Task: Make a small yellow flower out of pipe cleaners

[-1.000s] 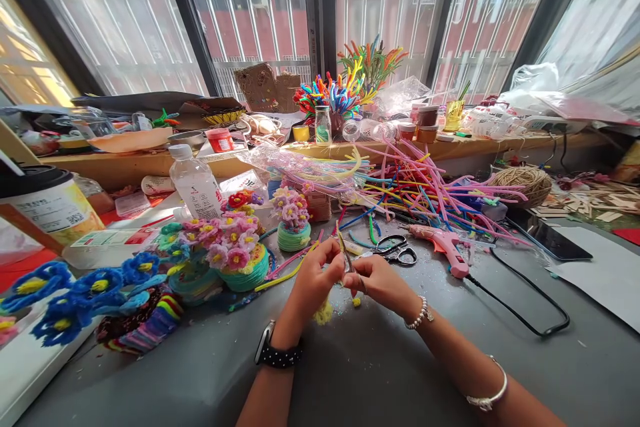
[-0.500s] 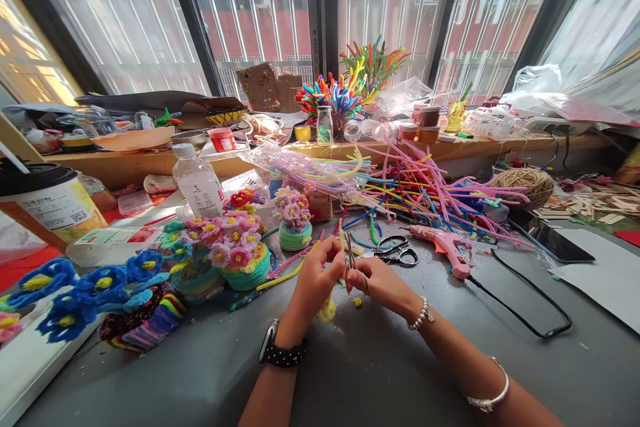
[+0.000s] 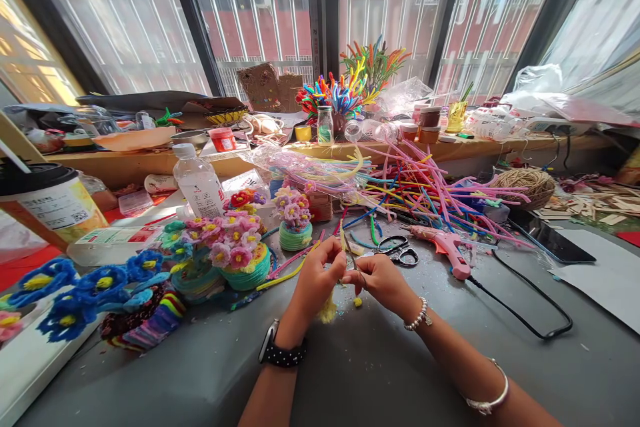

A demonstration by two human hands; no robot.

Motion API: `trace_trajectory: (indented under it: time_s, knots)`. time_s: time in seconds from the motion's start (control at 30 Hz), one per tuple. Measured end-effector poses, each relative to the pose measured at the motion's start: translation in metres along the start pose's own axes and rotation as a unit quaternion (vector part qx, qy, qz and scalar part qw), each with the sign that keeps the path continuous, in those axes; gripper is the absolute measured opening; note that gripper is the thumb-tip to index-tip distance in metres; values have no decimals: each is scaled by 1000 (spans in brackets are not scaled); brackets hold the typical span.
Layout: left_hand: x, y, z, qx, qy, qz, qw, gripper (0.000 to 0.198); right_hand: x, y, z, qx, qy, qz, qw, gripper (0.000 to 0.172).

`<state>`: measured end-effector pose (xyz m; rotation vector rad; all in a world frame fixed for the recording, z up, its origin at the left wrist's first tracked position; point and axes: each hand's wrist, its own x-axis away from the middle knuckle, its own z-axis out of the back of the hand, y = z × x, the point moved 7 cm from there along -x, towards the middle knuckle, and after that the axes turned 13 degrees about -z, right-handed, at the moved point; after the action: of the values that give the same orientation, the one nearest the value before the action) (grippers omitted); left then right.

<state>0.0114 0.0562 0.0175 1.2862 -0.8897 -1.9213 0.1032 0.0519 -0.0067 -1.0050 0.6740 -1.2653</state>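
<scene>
Pinched upright in my left hand (image 3: pixel 314 280) is a pale yellow pipe cleaner (image 3: pixel 343 237), its tip rising above the fingers. My right hand (image 3: pixel 387 282) is closed around a small pair of scissors (image 3: pixel 351 255), whose blades point up beside the pipe cleaner. Yellow fuzz (image 3: pixel 328 311) lies under my left hand, and a small yellow piece (image 3: pixel 357 302) rests on the table below my right fingers. Just behind the right hand are black-handled scissors (image 3: pixel 406 256). My fingers partly hide the pipe cleaner's lower part and the scissor handles.
Pipe-cleaner flower pots (image 3: pixel 247 267) and blue flowers (image 3: pixel 100 283) crowd the left, near a plastic bottle (image 3: pixel 197 180) and a drink cup (image 3: pixel 50 207). A pink glue gun (image 3: pixel 453 257), its black cord (image 3: pixel 525 320), loose pipe cleaners (image 3: pixel 430 187) and a phone (image 3: pixel 555 238) lie right.
My right hand has shifted slightly, and the scissor blades now lean more to the left against the pipe cleaner. The left hand stays nearly still.
</scene>
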Motion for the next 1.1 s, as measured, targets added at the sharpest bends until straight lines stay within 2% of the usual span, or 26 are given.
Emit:
trace_trajectory:
  time_s: [0.1,0.3,0.57,0.77,0.93,1.1]
  knots:
    - [0,0,1,10,11,-1,1000,16,1,-2,0,12,-10,15,1000,63]
    - [0,2,2,26,25,-4,999,18,8,-5,-13,47,-89,41,994,73]
    - [1,1,-1,86,27,40,995,19,6,-6,-7,45,-67,45,996,72]
    - [1,-6,1,143,51,75,986,22,7,-5,-4,40,-66,35,996,67]
    - [1,-8,3,148,72,84,983,22,4,-2,-5,62,-42,46,996,62]
    - [1,-9,4,148,80,85,982,22,2,-1,-4,35,-5,27,999,59]
